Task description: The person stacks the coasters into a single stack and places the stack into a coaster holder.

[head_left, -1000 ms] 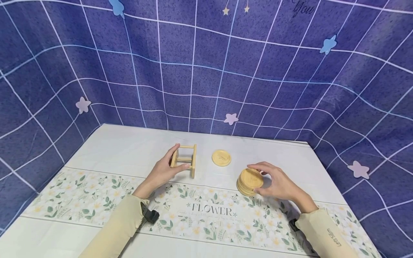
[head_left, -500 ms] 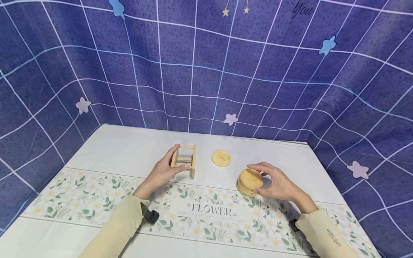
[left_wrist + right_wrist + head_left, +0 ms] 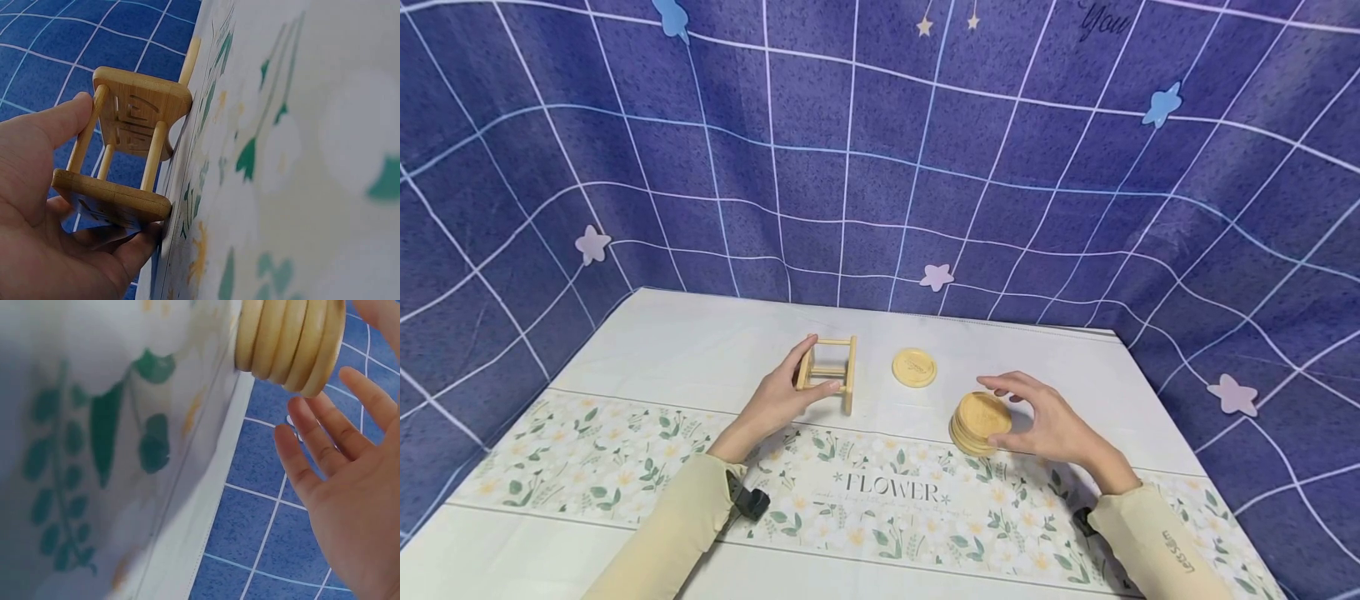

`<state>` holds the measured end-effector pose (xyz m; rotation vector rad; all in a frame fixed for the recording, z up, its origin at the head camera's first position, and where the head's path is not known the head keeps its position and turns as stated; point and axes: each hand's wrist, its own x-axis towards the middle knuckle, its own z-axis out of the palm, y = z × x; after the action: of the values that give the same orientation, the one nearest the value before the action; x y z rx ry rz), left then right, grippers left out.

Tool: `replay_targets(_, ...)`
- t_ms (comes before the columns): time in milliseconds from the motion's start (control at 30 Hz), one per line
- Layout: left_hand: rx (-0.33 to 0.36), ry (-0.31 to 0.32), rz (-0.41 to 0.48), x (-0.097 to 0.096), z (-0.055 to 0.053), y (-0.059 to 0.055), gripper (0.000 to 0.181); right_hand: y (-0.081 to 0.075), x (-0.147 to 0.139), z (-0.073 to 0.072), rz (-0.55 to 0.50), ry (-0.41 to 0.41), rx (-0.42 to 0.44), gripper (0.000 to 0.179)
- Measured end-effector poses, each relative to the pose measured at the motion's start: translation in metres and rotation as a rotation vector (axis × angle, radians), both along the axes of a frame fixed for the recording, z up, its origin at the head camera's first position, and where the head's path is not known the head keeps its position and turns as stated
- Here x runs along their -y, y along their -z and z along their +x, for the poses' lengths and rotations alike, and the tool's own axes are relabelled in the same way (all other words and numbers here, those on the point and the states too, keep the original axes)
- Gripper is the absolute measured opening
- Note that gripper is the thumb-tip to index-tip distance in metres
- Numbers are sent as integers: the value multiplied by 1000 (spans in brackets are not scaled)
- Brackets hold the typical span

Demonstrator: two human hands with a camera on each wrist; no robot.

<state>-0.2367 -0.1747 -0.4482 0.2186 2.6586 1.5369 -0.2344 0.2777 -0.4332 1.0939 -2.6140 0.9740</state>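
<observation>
My left hand [image 3: 772, 408] grips a small wooden coaster rack [image 3: 852, 377], two slotted end panels joined by round rods. In the left wrist view the thumb lies along a rod of the rack [image 3: 142, 84], and the fingers go around the nearer panel. A stack of several round wooden coasters [image 3: 982, 419] stands on the table to the right. My right hand [image 3: 1051, 423] curves loosely around its right side. The right wrist view shows the fingers spread and clear of the stacked coasters [image 3: 290, 344]. Between rack and stack, one engraved coaster [image 3: 914, 368] lies flat.
The white table cover [image 3: 715, 333] has a floral band [image 3: 880, 533] with the word FLOWER across it. Behind the table hangs a blue gridded curtain [image 3: 880, 192] with star shapes. Its folds come forward at both sides.
My right fingers have loosened and lifted slightly away from the coaster stack. The left hand, the rack and the single coaster have stayed in place.
</observation>
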Motion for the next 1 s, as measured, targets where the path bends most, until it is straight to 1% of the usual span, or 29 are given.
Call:
replay_targets(233, 4, 4, 10, 1, 0, 1, 98, -6, 3, -2, -18, 19, -26, 79)
replay_targets(567, -7, 15, 6, 2, 1, 2, 101, -23, 17, -5, -24, 11, -114, 79)
replay_targets(800, -1, 20, 10, 3, 0, 3, 101, -36, 27, -7, -20, 20, -96, 78)
replay_targets(1000, -18, 17, 11, 2, -2, 3, 102, -47, 35, -11, -24, 6, -115, 77)
